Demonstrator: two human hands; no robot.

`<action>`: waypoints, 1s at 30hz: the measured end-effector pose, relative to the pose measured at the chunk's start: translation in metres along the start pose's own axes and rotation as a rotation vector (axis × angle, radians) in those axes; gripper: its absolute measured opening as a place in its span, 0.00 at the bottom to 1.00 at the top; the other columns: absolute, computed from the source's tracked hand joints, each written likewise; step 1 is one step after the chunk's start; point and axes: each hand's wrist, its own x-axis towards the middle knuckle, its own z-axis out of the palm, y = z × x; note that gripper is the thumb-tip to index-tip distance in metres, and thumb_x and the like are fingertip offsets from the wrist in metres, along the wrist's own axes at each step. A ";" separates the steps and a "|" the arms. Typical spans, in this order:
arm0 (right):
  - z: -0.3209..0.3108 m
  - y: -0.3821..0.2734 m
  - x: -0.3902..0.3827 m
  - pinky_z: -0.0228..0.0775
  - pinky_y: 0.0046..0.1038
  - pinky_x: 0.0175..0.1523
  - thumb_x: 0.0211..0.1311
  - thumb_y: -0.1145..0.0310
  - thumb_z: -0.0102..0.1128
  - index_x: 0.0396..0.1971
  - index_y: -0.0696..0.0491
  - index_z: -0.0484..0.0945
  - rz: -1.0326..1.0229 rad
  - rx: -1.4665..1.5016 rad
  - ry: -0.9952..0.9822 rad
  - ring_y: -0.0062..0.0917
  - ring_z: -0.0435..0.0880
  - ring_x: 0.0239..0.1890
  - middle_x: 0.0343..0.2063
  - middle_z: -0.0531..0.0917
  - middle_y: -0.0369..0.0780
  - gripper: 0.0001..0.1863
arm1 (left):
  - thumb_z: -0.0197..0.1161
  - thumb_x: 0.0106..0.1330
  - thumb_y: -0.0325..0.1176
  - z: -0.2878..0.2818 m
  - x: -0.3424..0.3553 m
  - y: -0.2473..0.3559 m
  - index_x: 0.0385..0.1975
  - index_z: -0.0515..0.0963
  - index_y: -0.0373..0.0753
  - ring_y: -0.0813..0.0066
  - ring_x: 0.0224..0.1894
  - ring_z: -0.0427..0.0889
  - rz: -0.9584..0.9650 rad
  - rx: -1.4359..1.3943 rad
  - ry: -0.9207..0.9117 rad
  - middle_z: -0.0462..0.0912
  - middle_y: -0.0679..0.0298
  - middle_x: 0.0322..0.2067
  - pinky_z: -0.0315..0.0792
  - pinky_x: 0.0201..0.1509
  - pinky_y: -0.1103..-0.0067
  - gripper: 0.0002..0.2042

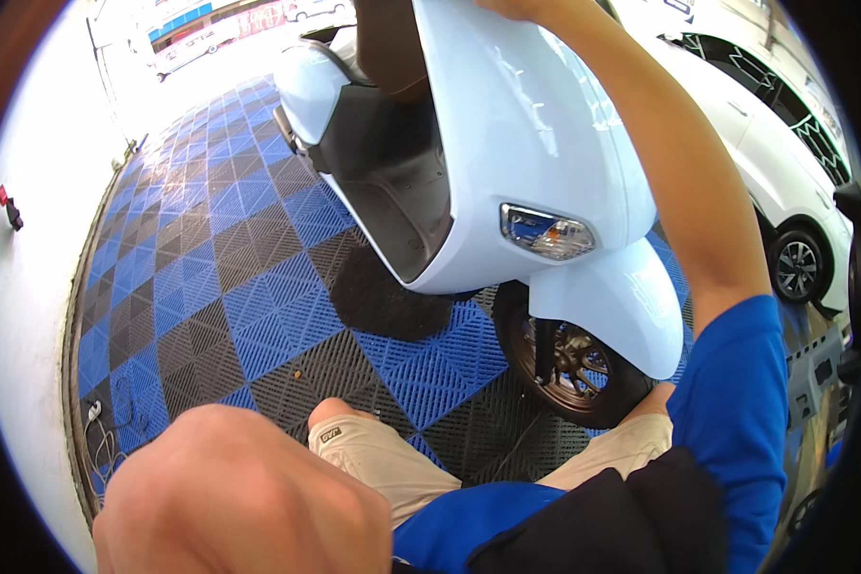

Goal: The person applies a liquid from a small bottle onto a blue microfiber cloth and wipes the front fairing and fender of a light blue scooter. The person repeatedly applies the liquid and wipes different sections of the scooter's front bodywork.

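A pale blue scooter (536,115) stands in front of me, its front wheel (574,368) with bronze spokes close to my legs. My right arm reaches up across its front panel. At the top edge my right hand (512,8) is by the upper front of the scooter; its fingers are cut off from view. Low on the left, very near the camera, my left hand (244,493) shows its bent knuckles, closed like a fist. Whatever it may hold is hidden. A clear turn-signal lamp (547,232) sits low on the front panel. Dark cloth (612,521) lies over my lap.
Blue and black floor tiles (277,316) spread beneath the scooter, with a dark mat (378,301) under its footboard. A white wall (29,287) runs along the left, with a cable (100,445) at its foot. A white car (784,163) stands at the right.
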 end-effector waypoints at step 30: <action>-0.054 -0.115 -0.161 0.73 0.33 0.49 0.55 0.69 0.64 0.34 0.51 0.84 -0.367 0.106 -0.325 0.29 0.80 0.46 0.39 0.79 0.37 0.07 | 0.60 0.72 0.29 -0.016 -0.009 -0.041 0.37 0.81 0.27 0.69 0.15 0.78 -0.047 -0.244 -0.233 0.77 0.57 0.17 0.64 0.13 0.76 0.09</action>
